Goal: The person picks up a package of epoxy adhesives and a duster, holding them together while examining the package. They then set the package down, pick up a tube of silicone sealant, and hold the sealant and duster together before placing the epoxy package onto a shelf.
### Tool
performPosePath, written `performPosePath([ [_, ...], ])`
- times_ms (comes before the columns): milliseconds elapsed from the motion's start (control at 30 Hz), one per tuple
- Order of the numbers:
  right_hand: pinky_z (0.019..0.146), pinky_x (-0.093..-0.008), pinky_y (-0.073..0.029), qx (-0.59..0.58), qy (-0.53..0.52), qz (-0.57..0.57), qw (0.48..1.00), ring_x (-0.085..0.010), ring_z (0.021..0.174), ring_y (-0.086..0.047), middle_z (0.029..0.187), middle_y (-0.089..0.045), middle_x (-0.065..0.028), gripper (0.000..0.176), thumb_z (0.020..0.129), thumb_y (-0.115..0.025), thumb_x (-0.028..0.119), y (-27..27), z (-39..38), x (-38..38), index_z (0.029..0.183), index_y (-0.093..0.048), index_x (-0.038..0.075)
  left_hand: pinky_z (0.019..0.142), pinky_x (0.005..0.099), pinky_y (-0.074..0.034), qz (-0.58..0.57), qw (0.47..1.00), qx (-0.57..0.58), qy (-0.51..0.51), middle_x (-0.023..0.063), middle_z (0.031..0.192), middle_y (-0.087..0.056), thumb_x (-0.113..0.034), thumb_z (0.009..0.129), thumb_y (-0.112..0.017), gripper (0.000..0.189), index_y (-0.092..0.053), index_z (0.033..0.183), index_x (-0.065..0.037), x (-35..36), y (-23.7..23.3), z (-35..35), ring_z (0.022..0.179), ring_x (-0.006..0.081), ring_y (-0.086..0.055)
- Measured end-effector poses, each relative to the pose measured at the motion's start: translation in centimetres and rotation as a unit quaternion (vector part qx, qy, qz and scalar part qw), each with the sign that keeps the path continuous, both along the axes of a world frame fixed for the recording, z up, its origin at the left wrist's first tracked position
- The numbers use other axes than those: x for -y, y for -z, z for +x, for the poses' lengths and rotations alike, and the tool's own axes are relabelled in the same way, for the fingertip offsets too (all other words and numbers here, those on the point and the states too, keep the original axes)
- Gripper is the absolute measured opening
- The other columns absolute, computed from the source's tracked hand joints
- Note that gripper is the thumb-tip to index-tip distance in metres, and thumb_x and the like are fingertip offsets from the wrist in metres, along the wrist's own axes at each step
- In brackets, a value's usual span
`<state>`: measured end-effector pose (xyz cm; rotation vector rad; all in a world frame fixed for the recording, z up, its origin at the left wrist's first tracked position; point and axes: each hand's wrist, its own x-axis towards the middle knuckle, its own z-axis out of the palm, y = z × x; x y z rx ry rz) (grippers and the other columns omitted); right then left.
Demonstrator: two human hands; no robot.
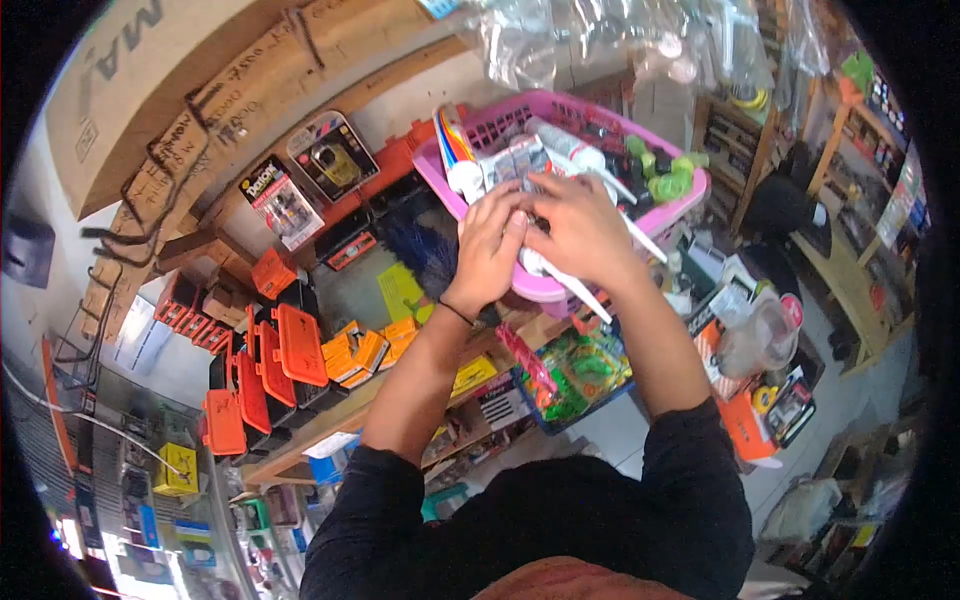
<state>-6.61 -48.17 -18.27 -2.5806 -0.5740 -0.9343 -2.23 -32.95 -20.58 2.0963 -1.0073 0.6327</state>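
Note:
My left hand [487, 240] and my right hand [580, 225] meet over the near side of a pink plastic basket [680, 205]. The fingers of both are curled inward, thumbs close together, and whatever lies between them is hidden. Just beyond the fingertips is a printed packet [515, 162]. Sealant tubes lie in the basket: one with coloured stripes [455, 145] at the left, a white one [565, 147] behind my hands. White pointed nozzles [580, 292] stick out below my right wrist. Green plastic pieces [672, 178] fill the right end.
Orange cases [300, 345] and yellow-orange boxes [355, 350] stand on the left shelf. Blister packs [333, 155] lean at the back. Below the basket is a tray of green packets [580, 375]. Clear plastic bags [600, 40] hang above. A clear container [755, 335] stands at right.

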Motion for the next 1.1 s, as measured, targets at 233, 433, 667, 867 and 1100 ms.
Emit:
performPosePath([
  [233,0.091,-0.0398,-0.031,0.021,-0.020,0.024,0.999,-0.0260,0.106,-0.048,0.113,-0.052,-0.0142,0.034,0.076,-0.051,0.033,0.62,0.39,0.19,0.098,-0.061,0.010,0.088,0.0366,-0.031,-0.064,0.997,0.034,0.013,0.0115,0.113,-0.051,-0.025,0.084,-0.042,0.028,-0.057,0.098,-0.005,0.25,0.42,0.54,0.102,0.0283,-0.046],
  [433,0.091,-0.0397,-0.031,0.021,-0.034,0.057,0.998,-0.0270,0.105,-0.048,0.112,-0.053,-0.0145,0.034,0.075,-0.052,0.032,0.74,0.32,0.29,0.096,-0.060,0.007,0.086,0.0361,-0.032,-0.074,0.997,0.013,0.013,0.0104,0.112,-0.053,-0.025,0.083,-0.045,0.026,-0.058,0.096,-0.006,0.21,0.46,0.37,0.098,0.0277,-0.048],
  [667,0.090,-0.0384,-0.033,0.034,-0.046,0.070,0.996,-0.0262,0.103,-0.050,0.110,-0.054,-0.0136,0.032,0.074,-0.053,0.030,0.55,0.36,0.44,0.093,-0.061,0.006,0.085,0.0353,-0.031,-0.077,0.997,0.012,0.013,0.0099,0.112,-0.053,-0.026,0.082,-0.046,0.026,-0.058,0.095,-0.007,0.26,0.22,0.20,0.097,0.0268,-0.048],
  [867,0.089,-0.0381,-0.033,0.027,-0.040,0.072,0.996,-0.0258,0.102,-0.050,0.109,-0.055,-0.0137,0.031,0.073,-0.054,0.029,0.52,0.27,0.46,0.093,-0.061,0.006,0.085,0.0350,-0.031,-0.075,0.997,0.004,0.015,0.0100,0.112,-0.052,-0.027,0.082,-0.045,0.027,-0.059,0.094,-0.007,0.28,0.05,0.15,0.097,0.0270,-0.048],
  [1100,0.088,-0.0382,-0.034,0.049,-0.042,0.079,0.995,-0.0257,0.101,-0.051,0.107,-0.056,-0.0132,0.030,0.073,-0.055,0.027,0.60,0.18,0.45,0.093,-0.061,0.006,0.087,0.0346,-0.031,-0.067,0.997,0.017,0.019,0.0104,0.113,-0.052,-0.025,0.082,-0.046,0.026,-0.058,0.095,-0.006,0.08,0.26,0.35,0.098,0.0267,-0.048],
])
